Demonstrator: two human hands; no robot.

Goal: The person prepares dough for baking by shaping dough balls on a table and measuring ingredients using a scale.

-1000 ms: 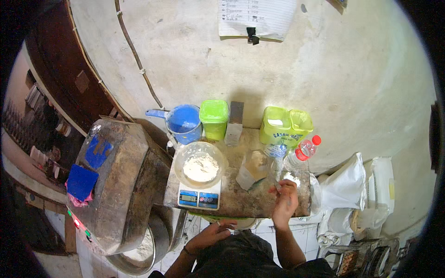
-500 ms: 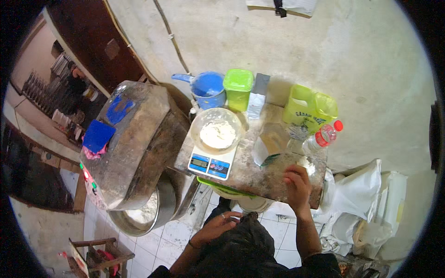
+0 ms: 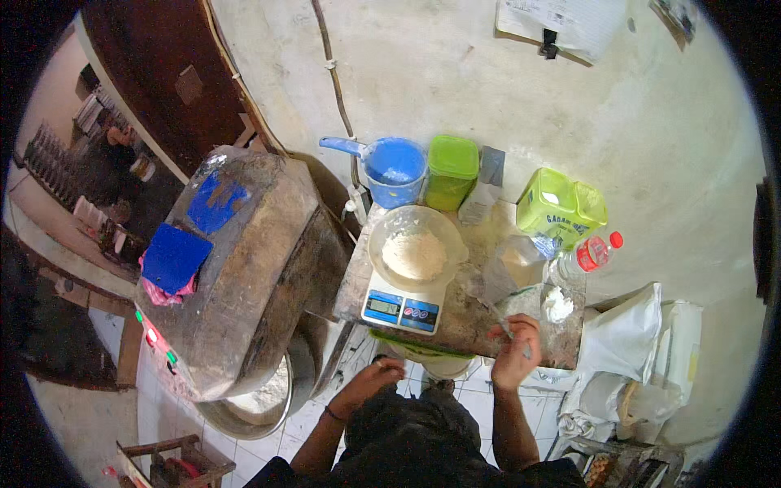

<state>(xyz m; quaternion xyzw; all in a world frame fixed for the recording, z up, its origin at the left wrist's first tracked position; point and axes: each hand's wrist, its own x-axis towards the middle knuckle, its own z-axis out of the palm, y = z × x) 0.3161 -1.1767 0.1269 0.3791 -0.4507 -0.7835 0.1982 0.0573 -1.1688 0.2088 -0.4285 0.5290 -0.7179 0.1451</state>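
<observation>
My right hand [image 3: 516,355] is closed at the table's front edge around a thin, greyish, spoon-like tool [image 3: 502,319], blurred and partly hidden by the fingers. Just beyond it lies a white powder heap [image 3: 558,304] on clear plastic. My left hand [image 3: 370,385] hovers before the table, fingers loosely bent, holding nothing visible. A digital scale [image 3: 402,311], white with a blue panel, carries a translucent bowl [image 3: 379,244] of pale flour [image 3: 413,255]. To the right of the bowl rests an opened bag [image 3: 514,264] with tan contents.
Along the wall stand a blue dipper [image 3: 394,172], a green lidded container [image 3: 451,169], a yellow-green caddy [image 3: 561,207] and a red-capped bottle [image 3: 594,254]. At left is a bulky machine [image 3: 252,244] above a metal bowl [image 3: 294,390] of flour. White sacks [image 3: 622,333] stand at right.
My right hand has drawn back from the powder toward the table's front edge, with the thin tool now showing in it. My left hand has lifted slightly from my lap. The view has shifted.
</observation>
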